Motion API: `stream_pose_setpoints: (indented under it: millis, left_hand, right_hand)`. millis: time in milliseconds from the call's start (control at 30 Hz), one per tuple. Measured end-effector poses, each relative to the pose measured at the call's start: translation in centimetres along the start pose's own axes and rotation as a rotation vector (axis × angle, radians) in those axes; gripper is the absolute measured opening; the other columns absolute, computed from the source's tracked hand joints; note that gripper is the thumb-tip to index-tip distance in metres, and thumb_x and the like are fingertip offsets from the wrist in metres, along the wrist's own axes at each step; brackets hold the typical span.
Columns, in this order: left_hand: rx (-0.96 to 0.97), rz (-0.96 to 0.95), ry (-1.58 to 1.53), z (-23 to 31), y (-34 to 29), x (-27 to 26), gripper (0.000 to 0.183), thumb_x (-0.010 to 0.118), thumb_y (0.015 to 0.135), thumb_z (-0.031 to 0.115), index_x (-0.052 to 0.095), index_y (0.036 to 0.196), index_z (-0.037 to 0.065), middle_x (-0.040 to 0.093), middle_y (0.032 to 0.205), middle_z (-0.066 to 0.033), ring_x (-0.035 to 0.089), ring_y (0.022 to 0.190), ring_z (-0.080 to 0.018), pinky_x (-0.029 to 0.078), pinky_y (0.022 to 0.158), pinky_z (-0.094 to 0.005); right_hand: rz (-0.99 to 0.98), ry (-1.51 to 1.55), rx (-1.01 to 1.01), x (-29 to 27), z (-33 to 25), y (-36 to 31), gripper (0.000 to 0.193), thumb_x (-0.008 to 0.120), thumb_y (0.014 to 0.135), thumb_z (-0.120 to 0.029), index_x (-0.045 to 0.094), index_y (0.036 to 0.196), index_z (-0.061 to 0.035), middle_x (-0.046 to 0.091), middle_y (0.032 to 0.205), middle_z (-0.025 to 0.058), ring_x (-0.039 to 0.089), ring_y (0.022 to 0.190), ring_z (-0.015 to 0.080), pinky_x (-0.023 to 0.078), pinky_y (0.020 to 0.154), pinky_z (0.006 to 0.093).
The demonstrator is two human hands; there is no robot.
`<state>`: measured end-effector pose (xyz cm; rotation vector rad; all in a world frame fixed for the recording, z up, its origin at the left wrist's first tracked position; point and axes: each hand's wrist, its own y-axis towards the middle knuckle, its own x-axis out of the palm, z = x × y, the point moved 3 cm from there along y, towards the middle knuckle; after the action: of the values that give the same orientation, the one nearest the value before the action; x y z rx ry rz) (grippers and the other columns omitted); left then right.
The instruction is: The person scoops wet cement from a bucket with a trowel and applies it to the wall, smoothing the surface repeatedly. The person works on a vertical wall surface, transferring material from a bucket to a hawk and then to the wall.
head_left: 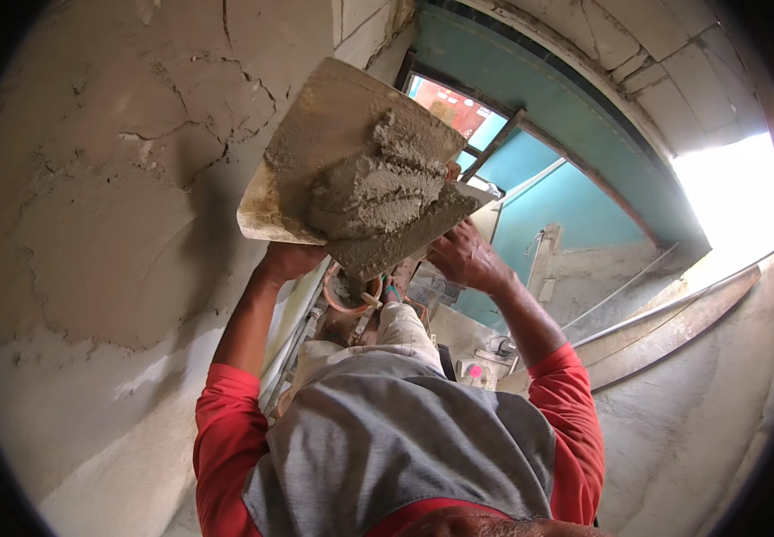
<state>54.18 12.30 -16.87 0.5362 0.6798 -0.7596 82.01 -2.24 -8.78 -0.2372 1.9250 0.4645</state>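
Cracked, patchily plastered wall (92,259) rises close beside the left grip (290,261), and a teal wall (530,192) stands well beyond the right grip (466,258). Wet grey mortar (365,192) lies heaped above and between the two grips, furrowed on top. It sits on a flat board (311,116), which the left grip holds up at its near edge; those fingers pass out of sight underneath. Just up and left of the right grip, a mortar-coated trowel (432,225) lies against the heap's near side. The right grip appears closed on the trowel's handle, which the blade hides.

The step in hand looks like working or lifting mortar with the blade. To do it well, I would keep the board level and the heap's weight centred over the left grip, slide the blade in low and flat, take a modest load, and steady the board against the right grip's push.

Of containers, a round orange-rimmed bucket (327,294) shows lower down, between the grips, near the person's legs. Something grey is inside; whether it is mortar, I cannot tell. Farther out, right of the right grip, a long plank (673,331) curves through the view.
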Motion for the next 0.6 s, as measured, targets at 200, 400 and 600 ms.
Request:
stream_pose_setpoints:
  millis: [200, 400, 600]
  left_hand:
    - [0.069, 0.126, -0.077, 2.6, -1.2, 3.8, 0.052, 0.074, 0.087, 0.030, 0.062, 0.134, 0.011, 0.059, 0.139, -0.0137, 0.053, 0.128, -0.0333, 0.037, 0.112, -0.0468]
    - [-0.040, 0.017, -0.385, 4.4, -3.0, 8.0, 0.024, 0.070, 0.079, 0.011, 0.068, 0.103, 0.009, 0.069, 0.097, -0.0085, 0.064, 0.094, -0.0218, 0.049, 0.086, -0.0383]
    - [-0.488, 0.031, -1.075, 4.5, -6.7, 14.3, 0.017, 0.066, 0.071, 0.000, 0.060, 0.086, 0.006, 0.056, 0.075, 0.0011, 0.056, 0.068, -0.0146, 0.047, 0.067, -0.0323]
  right_hand:
    - [-0.191, -0.095, -0.023, -6.5, -2.4, 1.4, 0.061, 0.077, 0.078, -0.018, 0.060, 0.136, -0.0064, 0.056, 0.136, 0.0144, 0.050, 0.132, 0.0325, 0.033, 0.117, 0.0476]
    - [-0.548, 0.150, 0.143, -7.4, -0.8, 2.8, 0.066, 0.079, 0.082, -0.023, 0.054, 0.141, -0.0050, 0.055, 0.139, 0.0175, 0.050, 0.133, 0.0356, 0.039, 0.113, 0.0463]
    - [-0.910, 0.408, 0.249, -1.9, 3.4, 4.2, 0.064, 0.075, 0.088, -0.033, 0.052, 0.143, -0.0109, 0.061, 0.133, 0.0184, 0.058, 0.125, 0.0359, 0.046, 0.107, 0.0442]
